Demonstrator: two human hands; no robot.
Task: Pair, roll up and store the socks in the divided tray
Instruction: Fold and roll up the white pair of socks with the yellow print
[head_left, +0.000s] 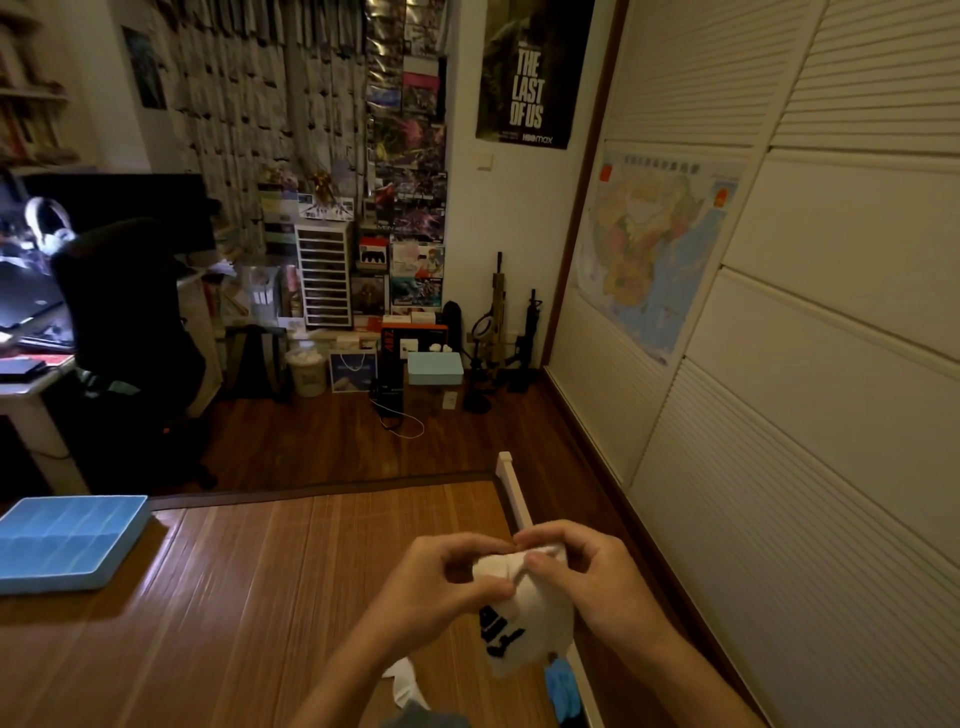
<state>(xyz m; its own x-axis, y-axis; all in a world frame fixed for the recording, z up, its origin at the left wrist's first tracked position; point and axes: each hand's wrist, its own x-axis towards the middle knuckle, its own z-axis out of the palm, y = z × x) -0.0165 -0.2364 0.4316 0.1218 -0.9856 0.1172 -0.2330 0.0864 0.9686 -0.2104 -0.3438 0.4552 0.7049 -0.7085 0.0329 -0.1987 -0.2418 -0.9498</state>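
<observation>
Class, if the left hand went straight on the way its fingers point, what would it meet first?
The left hand already pinches the white sock, so that comes first; beyond it, probably the right hand, depth unclear.

Blue divided plastic tray (67, 540) sits on the brown slatted bamboo mat (260, 597) at far L, well apart from both hands nr the mat's R edge. Left hand (441, 582) is L and right hand (597, 587) R of the white sock with black lettering (524, 618), pinched btwn them above the mat. Nearer the person, a small white fabric piece (405, 680) lies on the mat w/ a blue fabric piece (561, 686) to its R by the white bed rail (511, 488); cream louvred wardrobe doors (831, 415) stand R of the rail.
</observation>
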